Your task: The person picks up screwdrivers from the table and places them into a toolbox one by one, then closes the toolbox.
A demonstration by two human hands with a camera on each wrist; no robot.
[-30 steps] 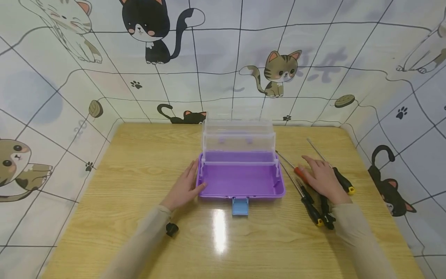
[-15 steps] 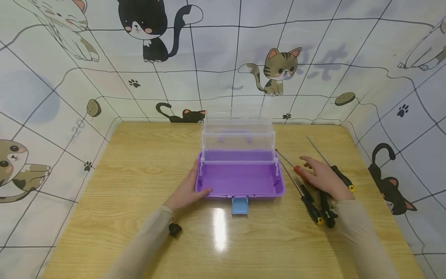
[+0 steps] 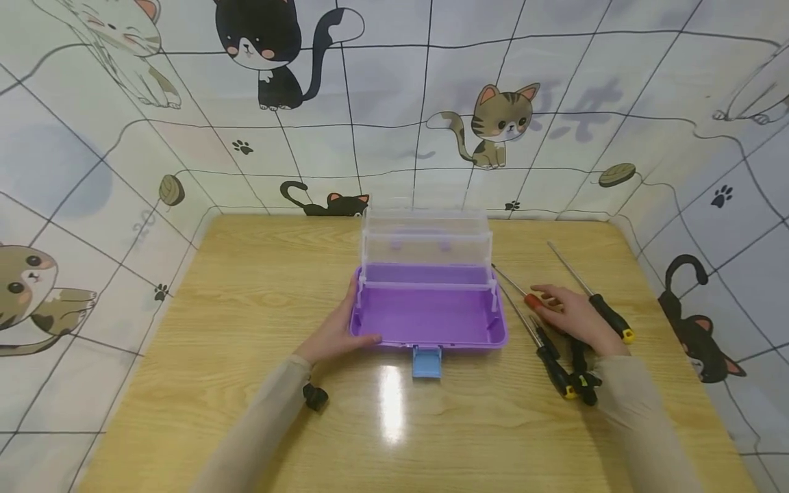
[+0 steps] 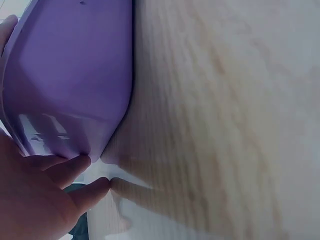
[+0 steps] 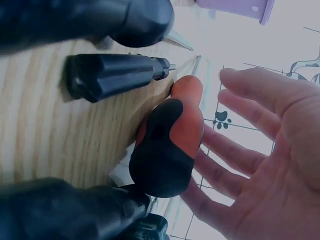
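Observation:
A purple toolbox (image 3: 431,318) stands on the table with its transparent lid (image 3: 427,236) raised and its blue latch (image 3: 427,363) hanging down in front. My left hand (image 3: 337,335) holds its near left corner, thumb over the front rim. In the left wrist view, the fingers of the left hand (image 4: 40,195) touch the outer wall. To the right, my right hand (image 3: 579,318) is by a screwdriver (image 5: 187,130) with a red and black handle. Its thumb stays apart from that handle, and the loosely bent fingers are on the handle's far side.
A screwdriver (image 3: 607,315) with a black and yellow handle lies right of the right hand. Another such screwdriver (image 3: 557,373), a small black-handled tool (image 3: 545,342) and a partly hidden black tool (image 3: 581,370) lie nearer me. Cat-printed cloth walls surround the table.
My left thumb has slid rightward along the toolbox's front rim, and the fingers have settled against its side. My right fingers have bent more beside the red and black handle.

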